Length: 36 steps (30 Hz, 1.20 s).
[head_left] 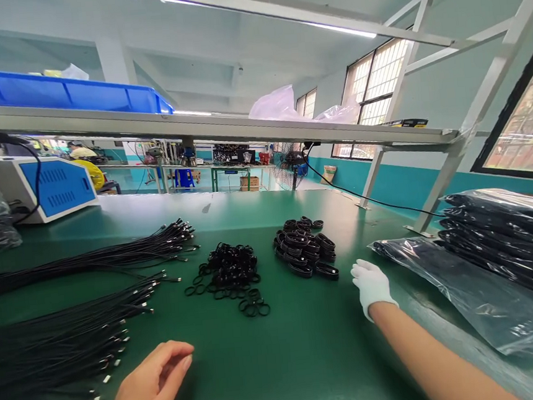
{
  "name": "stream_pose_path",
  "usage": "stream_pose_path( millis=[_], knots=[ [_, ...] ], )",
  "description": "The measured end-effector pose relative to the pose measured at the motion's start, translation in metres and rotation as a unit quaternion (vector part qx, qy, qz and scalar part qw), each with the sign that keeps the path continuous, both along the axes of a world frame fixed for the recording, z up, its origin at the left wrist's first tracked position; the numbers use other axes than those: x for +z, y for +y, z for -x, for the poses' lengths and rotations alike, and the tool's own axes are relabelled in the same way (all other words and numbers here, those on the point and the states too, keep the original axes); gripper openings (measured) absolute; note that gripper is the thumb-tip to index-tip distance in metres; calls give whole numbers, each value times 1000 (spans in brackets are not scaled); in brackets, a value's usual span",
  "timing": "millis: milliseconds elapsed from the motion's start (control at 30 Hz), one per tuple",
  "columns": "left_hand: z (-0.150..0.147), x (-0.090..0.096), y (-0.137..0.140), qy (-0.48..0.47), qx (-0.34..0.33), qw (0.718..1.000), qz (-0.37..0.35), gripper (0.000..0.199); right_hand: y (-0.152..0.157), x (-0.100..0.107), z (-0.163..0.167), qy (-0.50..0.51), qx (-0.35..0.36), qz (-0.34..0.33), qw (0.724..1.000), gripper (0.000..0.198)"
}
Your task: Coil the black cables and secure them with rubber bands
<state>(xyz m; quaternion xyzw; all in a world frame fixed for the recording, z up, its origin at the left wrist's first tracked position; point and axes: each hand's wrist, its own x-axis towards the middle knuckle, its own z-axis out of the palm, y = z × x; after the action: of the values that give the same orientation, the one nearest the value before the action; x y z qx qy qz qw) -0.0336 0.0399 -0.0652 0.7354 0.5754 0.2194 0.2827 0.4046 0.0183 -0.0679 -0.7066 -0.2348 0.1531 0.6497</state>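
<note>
My left hand (149, 384) is bare, hovering low over the green table (285, 360) with fingers loosely curled and nothing in it, close to a bundle of black cables (60, 349). My right hand (371, 285) wears a white glove and rests on the table, holding nothing, just right of a pile of coiled black cables (305, 246). A heap of small black rings (230, 270) lies in the middle. A second cable bundle (113, 256) stretches further back on the left.
Clear plastic bags of black goods (499, 254) lie at the right. A white and blue machine (36, 186) stands at the back left. Overhead runs a shelf (241, 127) with a blue bin (61, 93). A fan (289, 164) stands beyond the table.
</note>
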Motion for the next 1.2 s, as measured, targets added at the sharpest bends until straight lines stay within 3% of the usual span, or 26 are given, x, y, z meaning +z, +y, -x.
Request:
stream_pose_path(
  millis=[100, 300, 333, 433, 500, 567, 733, 967, 1067, 1200],
  knots=[
    [-2, 3, -2, 11, -15, 1000, 12, 31, 8, 17, 46, -18, 12, -41, 999, 32],
    [-8, 14, -7, -6, -13, 999, -29, 19, 8, 45, 210, -101, 233, -79, 964, 33],
    [-9, 16, -9, -7, -9, 999, -38, 17, 3, 43, 234, -124, 263, -84, 953, 33],
    [-10, 19, -12, 1, 35, 997, -63, 15, -15, 28, 278, -352, 290, -140, 879, 37],
    [-8, 21, -14, 14, 79, 994, -80, 16, -22, 12, 284, -433, 275, -154, 845, 35],
    [-5, 23, -15, 30, 107, 989, -97, 16, -22, -1, 281, -470, 262, -146, 830, 33],
    [24, 35, -10, 124, 134, 976, -121, 13, -17, -12, 273, -466, 276, -86, 836, 31],
    [113, 44, 34, 273, 256, 918, -127, 23, -16, -11, 275, -396, 340, -4, 853, 34],
    [129, 44, 49, 301, 272, 905, -128, 24, -16, -9, 275, -406, 353, -21, 843, 31],
    [128, 57, 47, 285, 260, 911, -144, 21, -24, 3, 278, -426, 332, -85, 837, 28]
  ],
)
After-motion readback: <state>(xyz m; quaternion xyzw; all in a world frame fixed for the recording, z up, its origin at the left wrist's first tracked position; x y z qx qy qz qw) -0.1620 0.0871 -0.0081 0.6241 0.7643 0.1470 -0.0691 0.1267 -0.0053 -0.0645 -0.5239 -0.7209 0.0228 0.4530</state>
